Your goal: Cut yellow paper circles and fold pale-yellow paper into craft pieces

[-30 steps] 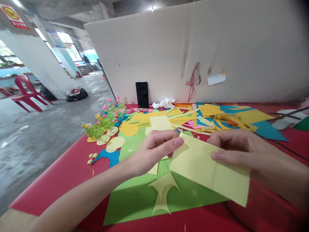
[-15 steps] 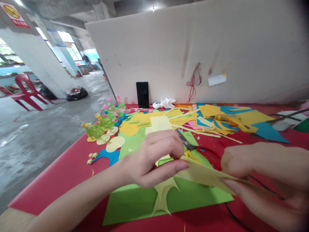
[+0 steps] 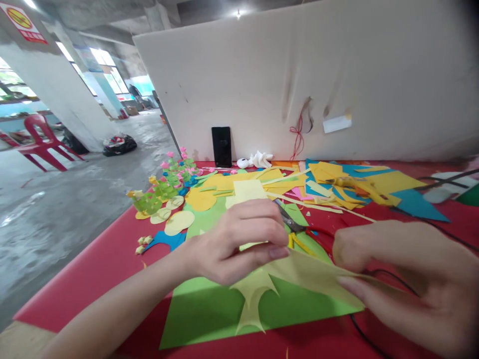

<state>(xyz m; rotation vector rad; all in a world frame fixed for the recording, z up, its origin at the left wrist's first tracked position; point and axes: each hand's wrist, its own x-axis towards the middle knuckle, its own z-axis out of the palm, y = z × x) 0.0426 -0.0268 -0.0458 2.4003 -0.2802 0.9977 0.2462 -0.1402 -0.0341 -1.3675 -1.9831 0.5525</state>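
A pale yellow sheet of paper (image 3: 314,276) stretches between my two hands, tilted over a green sheet (image 3: 209,309) on the red table. Thumb and fingers of my left hand (image 3: 243,244) pinch its left end. My right hand (image 3: 404,279) grips the other end, thumb in front and curled fingers behind. Below the held paper lies a pale yellow offcut (image 3: 250,304) with curved cut edges. Just beyond my hands rest scissors (image 3: 295,227) with red handles, partly hidden by my left hand. Yellow handles (image 3: 299,243) of another tool show beside them.
Pale paper circles (image 3: 179,223) and small paper flowers (image 3: 160,189) sit at the left. A yellow glue gun (image 3: 364,189) lies on blue and yellow paper scraps at the right. A black phone (image 3: 222,147) leans on the white board (image 3: 262,85). A dark cable (image 3: 364,334) runs below my right hand.
My right hand has shifted slightly left and up with its end of the paper. My left hand stays nearly in place, still pinching the paper.
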